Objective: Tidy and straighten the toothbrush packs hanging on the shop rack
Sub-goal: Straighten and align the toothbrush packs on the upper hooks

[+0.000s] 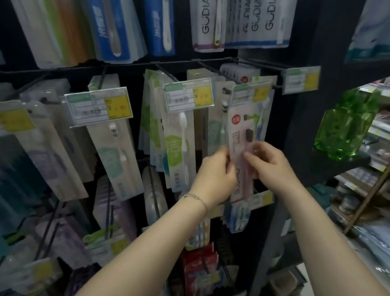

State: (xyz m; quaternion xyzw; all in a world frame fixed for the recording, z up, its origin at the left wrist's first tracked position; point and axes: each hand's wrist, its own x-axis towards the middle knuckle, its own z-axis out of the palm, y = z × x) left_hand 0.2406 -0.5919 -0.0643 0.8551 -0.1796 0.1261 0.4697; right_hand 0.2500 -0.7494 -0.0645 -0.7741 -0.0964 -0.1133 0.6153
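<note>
A pink toothbrush pack (238,127) hangs tilted on a hook at the right of the middle row of the black rack (307,109). My left hand (213,178) pinches its left edge and my right hand (270,163) pinches its right edge, both near the pack's lower half. Behind it hang more packs on the same hook. To the left hang a green-and-white pack (179,147) and a pale teal pack (116,152), each under a price tag.
Blue and white packs (110,23) fill the top row. Lower hooks carry purple and red packs (202,275). A green plastic bottle pack (343,124) juts out at the right, with shelves of goods (388,173) beyond it.
</note>
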